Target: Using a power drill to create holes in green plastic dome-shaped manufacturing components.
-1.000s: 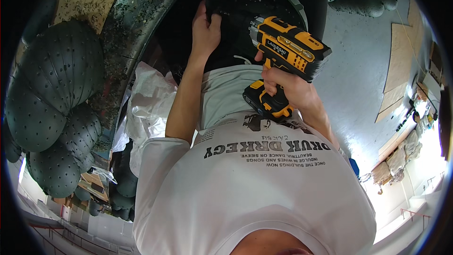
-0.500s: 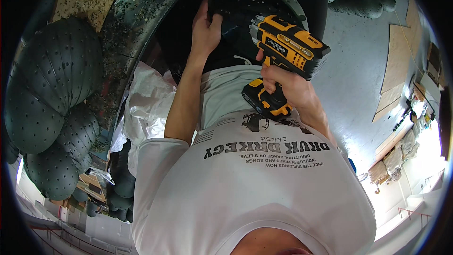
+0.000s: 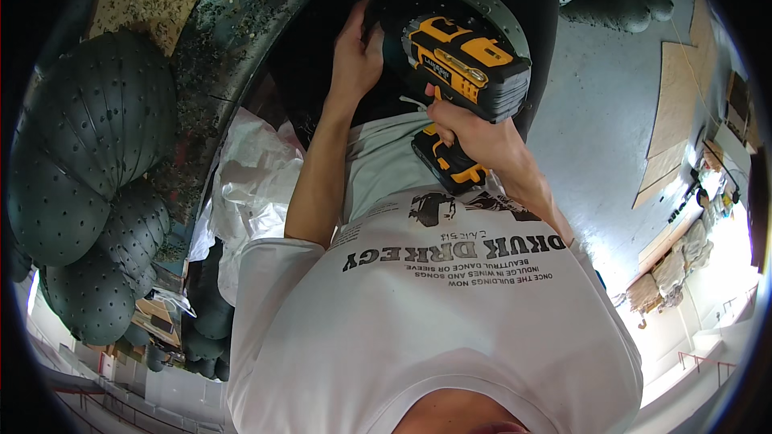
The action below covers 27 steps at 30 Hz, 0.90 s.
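Observation:
A dark green-grey bowl-shaped shell (image 3: 504, 14) with small holes lies tilted on my lap, its hollow side toward me. My left hand (image 3: 355, 60) grips its left rim, thumb on the inner side and the other fingers mostly hidden behind it. In my right hand (image 3: 474, 133) is a yellow and black cordless drill (image 3: 462, 64), held by its handle with a finger near the trigger. The drill's front end points into the hollow of the shell; its tip is hidden by the drill body and the dark interior.
On my left, stacks of similar perforated shells (image 3: 96, 128) stand beside a bench edge (image 3: 221, 56) strewn with dark shavings. White plastic sheeting (image 3: 257, 169) hangs by my left arm. More shells (image 3: 615, 0) lie at the far right, near cardboard sheets (image 3: 675, 104) on the grey floor.
The drill has shifted left and turned, its front end further into the shell. The shell has moved slightly right and tilted, and my left hand moved with it.

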{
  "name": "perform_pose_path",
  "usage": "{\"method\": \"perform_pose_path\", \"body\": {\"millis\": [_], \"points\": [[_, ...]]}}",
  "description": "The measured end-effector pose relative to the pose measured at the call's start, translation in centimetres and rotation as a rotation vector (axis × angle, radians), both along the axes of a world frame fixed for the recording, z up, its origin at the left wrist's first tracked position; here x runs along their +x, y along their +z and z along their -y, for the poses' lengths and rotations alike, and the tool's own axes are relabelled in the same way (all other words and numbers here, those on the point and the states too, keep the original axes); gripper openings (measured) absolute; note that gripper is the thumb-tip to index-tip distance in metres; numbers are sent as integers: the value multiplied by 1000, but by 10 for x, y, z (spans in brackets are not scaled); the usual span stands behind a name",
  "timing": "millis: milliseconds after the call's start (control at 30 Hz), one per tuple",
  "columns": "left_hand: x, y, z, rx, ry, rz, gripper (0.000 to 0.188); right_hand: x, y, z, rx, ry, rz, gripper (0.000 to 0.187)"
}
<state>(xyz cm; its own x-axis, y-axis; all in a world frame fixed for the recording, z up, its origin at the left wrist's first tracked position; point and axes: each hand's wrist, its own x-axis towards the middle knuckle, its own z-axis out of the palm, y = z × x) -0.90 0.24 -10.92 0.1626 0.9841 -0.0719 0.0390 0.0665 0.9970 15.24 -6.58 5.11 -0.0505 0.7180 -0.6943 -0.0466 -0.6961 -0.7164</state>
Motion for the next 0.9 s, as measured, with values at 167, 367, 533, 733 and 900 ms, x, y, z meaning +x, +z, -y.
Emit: {"method": "perform_pose_path", "body": {"millis": [167,367,533,733,900], "points": [[2,6,-6,42,51,-62,39,13,17,9,60,101,102,25],[1,6,-5,-172,123,-234,36,51,70,21,417,-47,-68,43],[-4,-11,-1,-170,129,-119,34,62,99,-52,587,-88,-99,38],[-5,-8,-1,-165,148,-129,30,53,59,-198,1091,-111,95,39],[-3,19,-4,-146,192,-167,29,40,26,-278,1322,-167,303,30]]}}
